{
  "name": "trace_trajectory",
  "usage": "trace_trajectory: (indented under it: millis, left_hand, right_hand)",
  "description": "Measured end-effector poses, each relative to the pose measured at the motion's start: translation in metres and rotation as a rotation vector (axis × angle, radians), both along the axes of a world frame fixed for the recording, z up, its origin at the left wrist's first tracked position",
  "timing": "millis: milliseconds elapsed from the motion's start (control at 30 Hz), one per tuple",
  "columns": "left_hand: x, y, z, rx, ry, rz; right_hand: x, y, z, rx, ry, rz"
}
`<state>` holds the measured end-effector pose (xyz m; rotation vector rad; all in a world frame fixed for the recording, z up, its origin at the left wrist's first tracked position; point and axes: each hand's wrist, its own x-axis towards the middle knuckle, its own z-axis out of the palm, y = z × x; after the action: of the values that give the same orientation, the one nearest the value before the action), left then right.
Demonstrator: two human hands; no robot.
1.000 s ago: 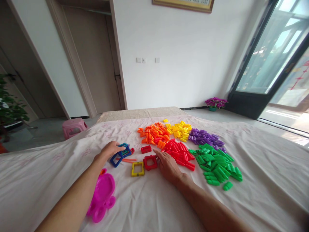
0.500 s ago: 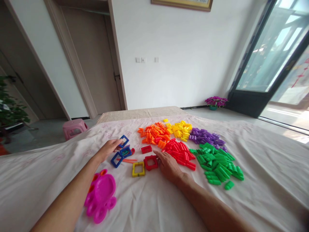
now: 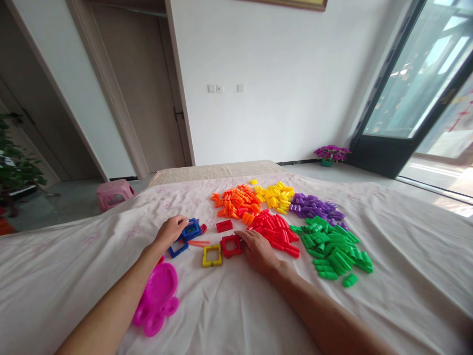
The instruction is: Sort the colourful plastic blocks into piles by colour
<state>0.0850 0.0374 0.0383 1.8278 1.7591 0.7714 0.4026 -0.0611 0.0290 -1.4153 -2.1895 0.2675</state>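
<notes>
Lowers the just-raised blue frame (image 3: 199, 230), left of centre, apparently stacking it, with left hand (image 3: 172, 230) curled (gripping or not, impossible to say); rests right hand (image 3: 258, 250), loosely flattened, by the red frame (image 3: 223, 247), lower centre.

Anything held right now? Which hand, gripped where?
Left hand: fingers at the left edge of a blue frame; can't tell if it's held. Right hand: fingers beside the red frame's right edge; no clear hold.

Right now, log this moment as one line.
left hand: at blue frames, grip unclear | right hand: beside red frame | yellow frame: left of red frame | red pile: beyond right hand
</notes>
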Motion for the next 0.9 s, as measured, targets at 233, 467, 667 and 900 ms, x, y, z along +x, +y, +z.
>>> trace_trajectory:
  millis: [233, 467, 667, 900]
  left_hand:
    - [0.007, -0.014, 0.01, 0.011, 0.141, -0.162]
    - [0.022, -0.024, 0.014, 0.088, 0.318, -0.145]
    - [0.016, -0.008, 0.03, 0.031, -0.012, -0.152]
    - [0.048, 0.033, 0.022, 0.0, -0.139, -0.14]
  right_hand:
    - [-0.001, 0.001, 0.0, -0.01, -0.021, -0.015]
    - [-0.001, 0.0, 0.0, -0.011, 0.003, -0.013]
    - [-0.003, 0.0, 0.004, -0.019, -0.013, -0.021]
    - [-0.002, -0.003, 0.008, -0.029, -0.006, -0.018]
